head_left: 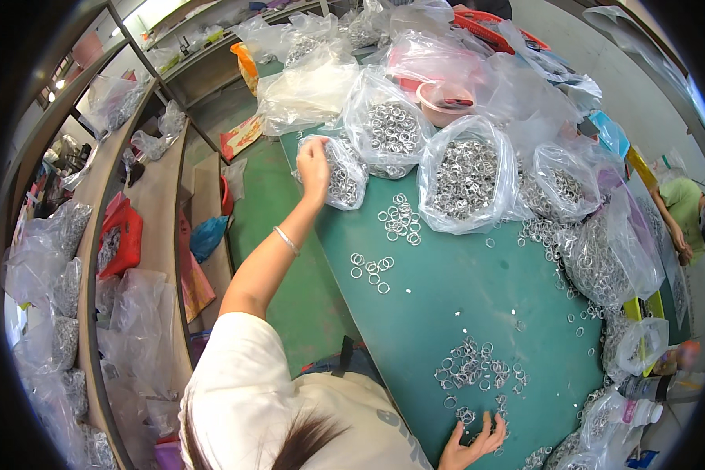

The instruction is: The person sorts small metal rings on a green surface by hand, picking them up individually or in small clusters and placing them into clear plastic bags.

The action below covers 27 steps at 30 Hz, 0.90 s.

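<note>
My left hand [314,162] reaches to the far left edge of the table, at the mouth of a clear plastic bag [345,174] filled with silver metal rings. Its fingers are curled closed; what they hold, if anything, is hidden. Low in the view, my right hand [474,446] rests by the near part of the table with its fingers apart, close to a few loose rings. Just beyond it lies a loose pile of rings [470,366]. Two smaller groups, one nearer [372,270] and one farther [400,219], are spread near the left-hand bag.
Larger open bags of rings [466,180] line the far side of the green table [446,274], beside a pink bowl [444,104]. More bags and spilled rings [552,239] crowd the right. Shelves [145,235] stand at left. Another person [681,207] is at far right.
</note>
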{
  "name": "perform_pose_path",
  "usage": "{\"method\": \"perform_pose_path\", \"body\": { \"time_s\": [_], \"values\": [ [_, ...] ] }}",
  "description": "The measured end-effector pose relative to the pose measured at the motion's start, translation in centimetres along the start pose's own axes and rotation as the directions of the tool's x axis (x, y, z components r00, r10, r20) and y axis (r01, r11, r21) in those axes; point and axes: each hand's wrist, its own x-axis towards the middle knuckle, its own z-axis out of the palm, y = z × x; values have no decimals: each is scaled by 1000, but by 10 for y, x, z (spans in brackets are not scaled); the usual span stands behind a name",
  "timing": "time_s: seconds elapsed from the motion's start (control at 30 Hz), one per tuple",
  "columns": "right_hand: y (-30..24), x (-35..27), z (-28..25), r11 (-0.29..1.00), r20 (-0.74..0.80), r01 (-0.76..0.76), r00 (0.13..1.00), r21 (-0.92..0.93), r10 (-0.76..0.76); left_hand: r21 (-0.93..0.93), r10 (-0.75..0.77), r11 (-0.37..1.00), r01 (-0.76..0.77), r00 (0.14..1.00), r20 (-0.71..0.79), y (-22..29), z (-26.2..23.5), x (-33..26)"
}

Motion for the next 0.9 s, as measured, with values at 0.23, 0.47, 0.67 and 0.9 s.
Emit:
{"method": "perform_pose_path", "body": {
  "time_s": [0.23,0.47,0.67,0.9],
  "values": [
    [1,0,0,1000,-4,-7,1000,-24,7,335,162,894,-297,913,374,-11,-23,3],
    [1,0,2,1000,7,-9,1000,-18,9,229,67,961,-158,931,359,29,-46,-2],
    [6,-17,30,987,149,-142,977,-75,152,117,391,862,-493,795,463,56,-45,-77],
    [23,-13,20,952,179,-172,975,252,129,-205,220,971,-124,123,968,131,-46,-234]
  ]
}}
